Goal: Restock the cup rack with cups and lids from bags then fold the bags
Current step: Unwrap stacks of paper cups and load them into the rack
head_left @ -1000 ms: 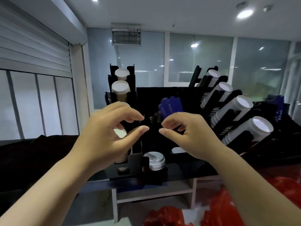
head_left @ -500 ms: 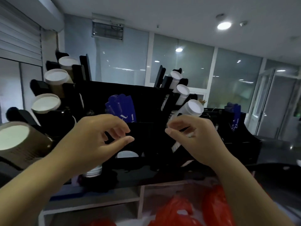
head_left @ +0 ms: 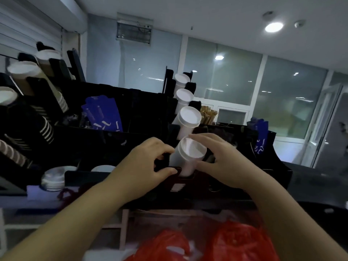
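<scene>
right hand [head_left: 220, 162] grips the white cup stack [head_left: 188, 153] while left hand [head_left: 148, 162] curls beside it, hold unclear.

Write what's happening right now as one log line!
stage: restocking | right hand: grips cup stack in rack | left hand: curled beside it | bags: red, below rack

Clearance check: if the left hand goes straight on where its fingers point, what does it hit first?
Most likely the side of the lowest white cup stack, right beside the left hand and almost touching it. A dark edge of the cup rack sits there too; depth is unclear.
</scene>
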Available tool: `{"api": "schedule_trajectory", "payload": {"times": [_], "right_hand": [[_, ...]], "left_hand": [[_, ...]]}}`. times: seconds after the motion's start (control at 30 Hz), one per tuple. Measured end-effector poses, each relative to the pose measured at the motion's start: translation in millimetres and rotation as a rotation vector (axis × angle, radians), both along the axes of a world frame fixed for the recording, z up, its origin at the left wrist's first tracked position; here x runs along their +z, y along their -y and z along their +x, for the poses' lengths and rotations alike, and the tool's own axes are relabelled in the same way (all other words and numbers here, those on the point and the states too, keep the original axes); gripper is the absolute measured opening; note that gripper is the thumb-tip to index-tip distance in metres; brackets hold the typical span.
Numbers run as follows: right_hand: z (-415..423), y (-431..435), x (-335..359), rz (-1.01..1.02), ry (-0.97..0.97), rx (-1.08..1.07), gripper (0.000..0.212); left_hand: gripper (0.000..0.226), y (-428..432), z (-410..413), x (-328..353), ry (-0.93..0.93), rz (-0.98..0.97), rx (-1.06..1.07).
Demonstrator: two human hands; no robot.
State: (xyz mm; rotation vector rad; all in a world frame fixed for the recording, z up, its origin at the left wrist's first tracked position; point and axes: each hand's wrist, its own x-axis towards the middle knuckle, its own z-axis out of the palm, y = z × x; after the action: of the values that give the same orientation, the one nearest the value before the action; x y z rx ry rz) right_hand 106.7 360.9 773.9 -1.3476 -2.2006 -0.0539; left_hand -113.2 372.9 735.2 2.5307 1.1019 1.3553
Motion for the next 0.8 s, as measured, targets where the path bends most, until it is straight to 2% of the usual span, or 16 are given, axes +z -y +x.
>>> {"api": "schedule_trajectory", "payload": {"times": [0.17,0.37,0.6,0.8], "right_hand": [[0,-11,0,0.050,-0.033,0.057,0.077],[5,-15,-7,0.125,-0.078,0.081,0.078],[12,-15,0,0.055,-0.068,0.107,0.078],[16,-17,7,0.000,-0.049,0.102,0.075]], "left_hand": [[0.033,-4,9,-2,0.060,-0.013,0.090],[0.031,0,10,1,0.053,-0.020,0.122],[0.034,1,11,4,0.041,-0.001,0.128],[0.022,-1,11,11,0.063,-0.018,0.104]]}}
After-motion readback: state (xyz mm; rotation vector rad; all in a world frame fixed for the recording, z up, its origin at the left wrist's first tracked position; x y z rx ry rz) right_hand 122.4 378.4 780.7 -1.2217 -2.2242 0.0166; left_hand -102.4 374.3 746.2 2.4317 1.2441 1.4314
